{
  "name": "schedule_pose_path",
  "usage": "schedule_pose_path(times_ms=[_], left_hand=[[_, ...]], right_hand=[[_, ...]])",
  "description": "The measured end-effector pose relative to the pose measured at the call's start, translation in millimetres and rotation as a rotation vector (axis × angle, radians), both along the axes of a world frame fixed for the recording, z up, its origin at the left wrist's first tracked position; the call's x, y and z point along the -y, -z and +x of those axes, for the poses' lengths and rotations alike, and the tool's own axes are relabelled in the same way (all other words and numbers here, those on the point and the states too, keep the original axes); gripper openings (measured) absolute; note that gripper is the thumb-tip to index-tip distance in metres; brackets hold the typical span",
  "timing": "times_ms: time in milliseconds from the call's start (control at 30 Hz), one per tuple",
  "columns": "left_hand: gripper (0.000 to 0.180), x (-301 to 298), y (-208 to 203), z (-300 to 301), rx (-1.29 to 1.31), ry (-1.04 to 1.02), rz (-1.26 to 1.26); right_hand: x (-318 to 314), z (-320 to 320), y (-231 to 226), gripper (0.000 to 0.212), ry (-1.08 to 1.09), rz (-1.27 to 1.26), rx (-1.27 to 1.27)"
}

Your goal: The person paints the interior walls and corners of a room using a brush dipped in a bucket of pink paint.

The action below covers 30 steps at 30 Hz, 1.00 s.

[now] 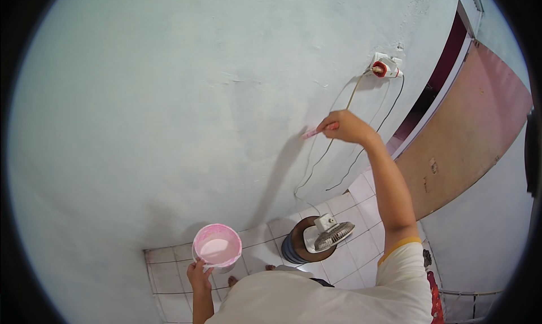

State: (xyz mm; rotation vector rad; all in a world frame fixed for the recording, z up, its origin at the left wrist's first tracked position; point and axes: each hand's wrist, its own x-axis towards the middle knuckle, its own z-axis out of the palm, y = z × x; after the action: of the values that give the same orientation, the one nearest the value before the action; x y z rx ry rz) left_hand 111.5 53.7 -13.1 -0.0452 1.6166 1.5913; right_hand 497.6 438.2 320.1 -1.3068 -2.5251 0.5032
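Note:
My right hand (345, 126) is raised against the pale wall (169, 98) and is closed on a pink-handled brush (314, 132) whose tip touches the wall surface. My left hand (199, 274) is held low near my body and grips the rim of a small pink bucket (217, 246) with pale pink paint inside. The bucket hangs above the tiled floor (169, 273).
A wall socket with a red plug (385, 67) sits up right, with thin cords (339, 115) hanging down past my right hand. A small fan (330, 233) rests on a round dark stool (299, 248) on the floor. A reddish-brown door (468, 126) stands at right.

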Motion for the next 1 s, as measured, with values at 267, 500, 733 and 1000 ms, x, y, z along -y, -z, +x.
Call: schedule_pose_path(times_ms=[267, 500, 733, 1000], left_hand=[[0.031, 9, 14, -1, -0.043, -0.013, 0.018], [0.024, 2, 7, -2, 0.025, -0.019, -0.010], [0.025, 9, 8, -2, 0.021, -0.012, -0.010], [0.024, 4, 6, -1, 0.022, 0.002, 0.002]], right_hand=[[48, 2, -108, 0.023, 0.013, 0.093, -0.207], [21, -4, -27, 0.025, 0.031, -0.022, -0.175], [44, 19, -77, 0.026, 0.098, 0.056, -0.374], [8, 17, -18, 0.025, 0.060, 0.005, -0.060]])
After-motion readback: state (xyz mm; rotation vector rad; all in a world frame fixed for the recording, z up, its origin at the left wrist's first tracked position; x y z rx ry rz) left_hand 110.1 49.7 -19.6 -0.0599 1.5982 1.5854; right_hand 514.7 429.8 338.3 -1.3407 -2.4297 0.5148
